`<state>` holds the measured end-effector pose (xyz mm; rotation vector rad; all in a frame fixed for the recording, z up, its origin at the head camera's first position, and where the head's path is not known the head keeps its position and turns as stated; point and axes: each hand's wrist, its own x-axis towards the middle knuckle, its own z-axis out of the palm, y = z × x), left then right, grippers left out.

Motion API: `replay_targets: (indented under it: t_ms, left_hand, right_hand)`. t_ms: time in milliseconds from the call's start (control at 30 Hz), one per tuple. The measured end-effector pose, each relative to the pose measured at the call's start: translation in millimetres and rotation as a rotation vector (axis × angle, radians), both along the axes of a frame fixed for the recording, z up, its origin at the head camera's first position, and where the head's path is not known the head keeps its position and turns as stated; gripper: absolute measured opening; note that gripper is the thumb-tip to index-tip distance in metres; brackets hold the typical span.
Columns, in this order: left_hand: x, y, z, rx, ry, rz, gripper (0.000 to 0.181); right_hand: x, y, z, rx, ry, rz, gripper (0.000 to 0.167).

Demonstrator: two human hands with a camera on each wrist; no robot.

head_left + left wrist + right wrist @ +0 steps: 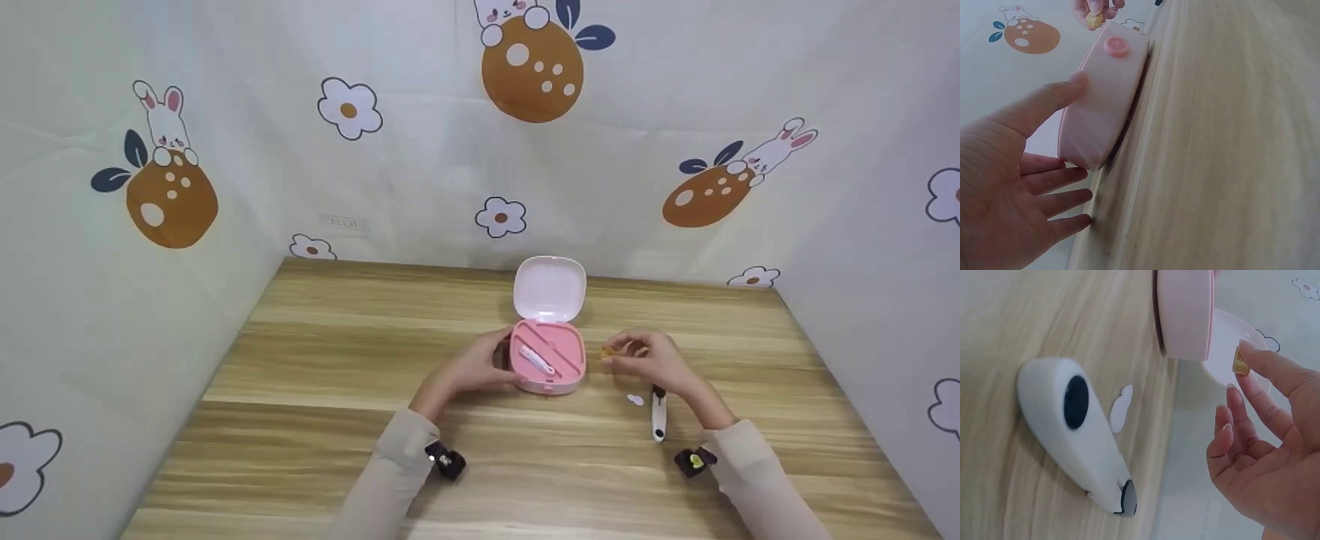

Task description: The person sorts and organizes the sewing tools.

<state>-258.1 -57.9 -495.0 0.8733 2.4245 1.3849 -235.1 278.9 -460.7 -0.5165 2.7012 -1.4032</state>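
Observation:
A pink-and-white box [547, 386] stands with its lid [550, 289] raised; a small white stick-like item [536, 360] lies in its divided pink tray. My left hand [472, 365] rests against the box's left side. Its thumb touches the front face [1100, 107] beside the round pink button [1116, 46], its other fingers fairly straight and spread. To the right of the box, my right hand [652, 360] pinches a small golden-yellow textured piece [1240, 363] between thumb and index finger, above the table. What that piece is, I cannot tell.
Below my right hand, a white tool with a black tip [658, 416] lies on the wooden table [360, 465]. Beside it is a small flat white piece [635, 400]. Patterned cloth walls [420, 172] surround the table at the back and sides.

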Motion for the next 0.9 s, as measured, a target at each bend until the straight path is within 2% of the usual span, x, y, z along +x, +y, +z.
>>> replay_targets:
  t_ms: [433,900]
  left_hand:
    - [0.3,0.0,0.6,-0.008,-0.004,-0.001,0.093]
    - [1.4,-0.4,0.9,0.001,0.01,0.0,0.095]
  right_hand:
    - [-5.9,-14.2,-1.1,0.009,0.025,0.039,0.024]
    - [-6.6,-35.1,4.2,-0.043,-0.014,0.053,0.028]
